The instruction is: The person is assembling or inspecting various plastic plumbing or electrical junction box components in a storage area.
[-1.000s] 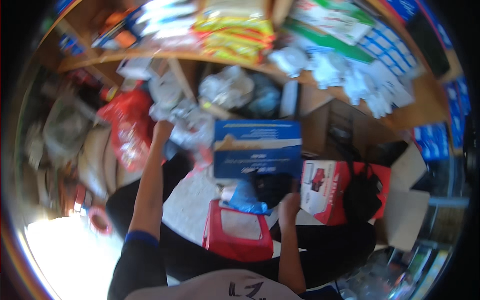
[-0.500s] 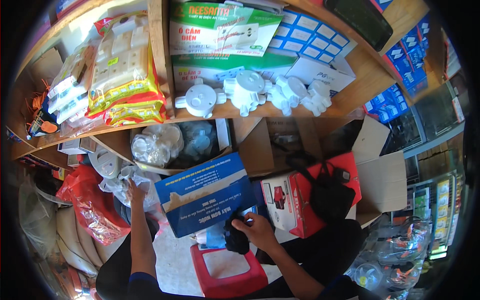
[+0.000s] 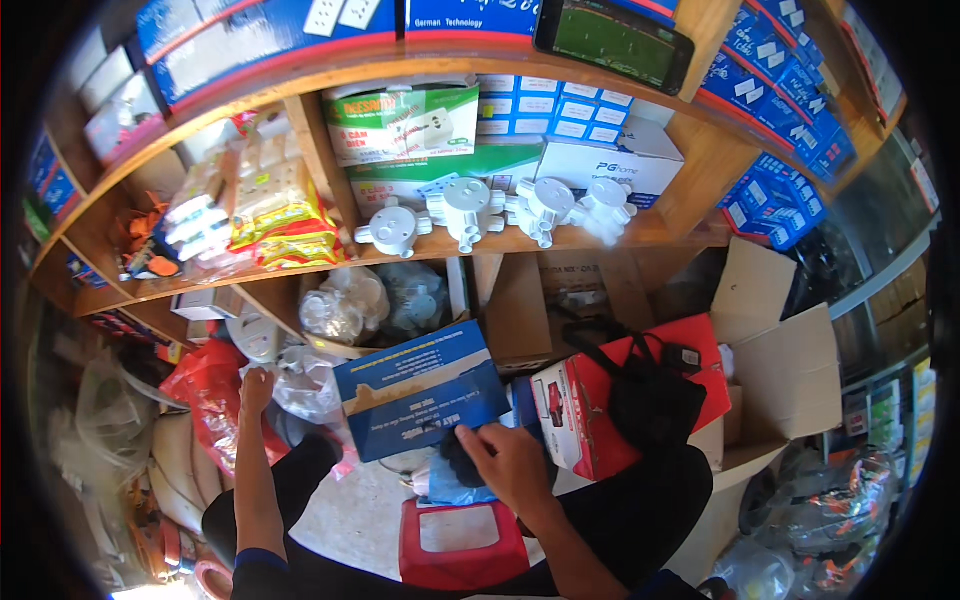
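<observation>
Wooden shelves [image 3: 600,232] fill the background, stocked to their edges, with loose goods piled on the floor beneath.

A blue carton [image 3: 420,400] with a pale torn strip across its face is held tilted below the lower shelf. The right hand [image 3: 505,462] is closed on its lower right corner, fingers curled over a dark object that cannot be identified. The left hand [image 3: 256,388] is placed on a clear plastic bag [image 3: 305,385] just beside the carton's left edge; whether it is gripping cannot be told.

Risk is judged as follows: the carton is supported at one corner only, so it could pivot and drop onto the red stool [image 3: 462,540] below. The bag under the left hand offers soft footing and could slide.

White round junction boxes [image 3: 500,210] are lined along the front edge of the middle shelf. A green and white box [image 3: 405,125] is stood behind them, with blue and white packs [image 3: 535,105] to its right. Yellow and red packets [image 3: 280,215] are stacked at the shelf's left end. A red and white box [image 3: 580,410] is seen beside the carton, with a black bag [image 3: 650,400] laid on it.
</observation>
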A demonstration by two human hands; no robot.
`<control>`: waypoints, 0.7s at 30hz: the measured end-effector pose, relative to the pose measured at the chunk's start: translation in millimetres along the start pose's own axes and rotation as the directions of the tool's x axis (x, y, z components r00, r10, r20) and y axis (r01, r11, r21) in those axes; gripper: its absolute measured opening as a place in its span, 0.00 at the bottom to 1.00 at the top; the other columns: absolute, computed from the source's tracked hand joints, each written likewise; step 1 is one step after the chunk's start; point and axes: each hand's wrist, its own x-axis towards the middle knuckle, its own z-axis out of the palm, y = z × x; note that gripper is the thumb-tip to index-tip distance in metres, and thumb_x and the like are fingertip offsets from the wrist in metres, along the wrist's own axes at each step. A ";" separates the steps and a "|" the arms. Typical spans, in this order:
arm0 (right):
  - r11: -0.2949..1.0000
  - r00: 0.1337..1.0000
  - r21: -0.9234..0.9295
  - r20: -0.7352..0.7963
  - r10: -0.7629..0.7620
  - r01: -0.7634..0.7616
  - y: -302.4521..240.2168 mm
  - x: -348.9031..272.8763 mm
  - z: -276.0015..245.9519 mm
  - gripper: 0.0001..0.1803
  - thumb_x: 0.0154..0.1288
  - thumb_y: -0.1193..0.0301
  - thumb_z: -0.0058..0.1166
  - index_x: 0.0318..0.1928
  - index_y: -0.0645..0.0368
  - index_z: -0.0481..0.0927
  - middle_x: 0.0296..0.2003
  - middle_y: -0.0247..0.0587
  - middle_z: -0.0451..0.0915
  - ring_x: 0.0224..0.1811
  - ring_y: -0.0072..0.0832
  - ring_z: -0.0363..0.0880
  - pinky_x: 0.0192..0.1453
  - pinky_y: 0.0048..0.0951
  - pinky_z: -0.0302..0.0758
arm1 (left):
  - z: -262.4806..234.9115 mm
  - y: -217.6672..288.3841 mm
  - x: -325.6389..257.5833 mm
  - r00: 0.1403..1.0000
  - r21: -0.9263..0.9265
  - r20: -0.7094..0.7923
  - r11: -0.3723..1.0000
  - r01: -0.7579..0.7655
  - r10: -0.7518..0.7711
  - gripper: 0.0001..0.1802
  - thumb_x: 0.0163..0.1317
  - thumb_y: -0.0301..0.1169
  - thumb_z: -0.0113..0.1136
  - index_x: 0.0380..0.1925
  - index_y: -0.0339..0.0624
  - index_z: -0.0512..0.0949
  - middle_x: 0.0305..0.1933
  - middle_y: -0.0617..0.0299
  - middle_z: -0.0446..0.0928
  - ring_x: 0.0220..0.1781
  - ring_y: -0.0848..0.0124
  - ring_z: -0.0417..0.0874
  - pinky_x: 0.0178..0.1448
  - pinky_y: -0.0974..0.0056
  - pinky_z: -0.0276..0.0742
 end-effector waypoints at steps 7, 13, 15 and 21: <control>0.921 0.913 0.122 -0.134 0.385 -0.371 -4.2 -16.1 -32.8 0.29 0.68 0.46 0.65 0.31 0.63 0.80 0.24 0.50 0.81 0.29 0.44 0.84 0.35 0.44 0.74 | -114.1 121.4 27.2 0.947 -0.567 -0.074 0.795 0.216 -0.311 0.29 0.70 0.50 0.54 0.36 0.28 0.83 0.26 0.49 0.82 0.31 0.61 0.84 0.41 0.55 0.78; 0.402 0.948 0.899 0.040 0.317 -0.172 -66.0 -20.8 -81.3 0.13 0.70 0.70 0.67 0.50 0.62 0.82 0.44 0.31 0.83 0.46 0.17 0.80 0.55 0.19 0.73 | -216.1 333.3 -0.6 0.917 -0.959 0.274 -0.004 0.285 -0.291 0.36 0.71 0.64 0.51 0.50 0.38 0.82 0.46 0.57 0.83 0.43 0.67 0.84 0.50 0.60 0.79; 0.258 0.965 0.960 0.040 0.259 -0.109 -89.3 -19.4 -115.3 0.13 0.74 0.71 0.62 0.53 0.63 0.80 0.45 0.36 0.84 0.52 0.21 0.82 0.59 0.25 0.77 | -232.7 374.8 -16.4 0.948 -0.907 0.308 -0.326 0.268 -0.079 0.32 0.73 0.62 0.49 0.46 0.41 0.81 0.46 0.57 0.84 0.45 0.67 0.85 0.54 0.58 0.78; 0.659 0.787 0.550 0.005 -0.617 0.514 -159.7 22.1 -128.0 0.28 0.74 0.67 0.61 0.68 0.68 0.72 0.58 0.51 0.80 0.61 0.39 0.79 0.67 0.38 0.75 | -266.7 431.4 -46.4 0.883 -0.552 0.394 -0.703 0.449 0.255 0.32 0.75 0.59 0.45 0.57 0.42 0.79 0.54 0.53 0.85 0.61 0.58 0.83 0.71 0.51 0.75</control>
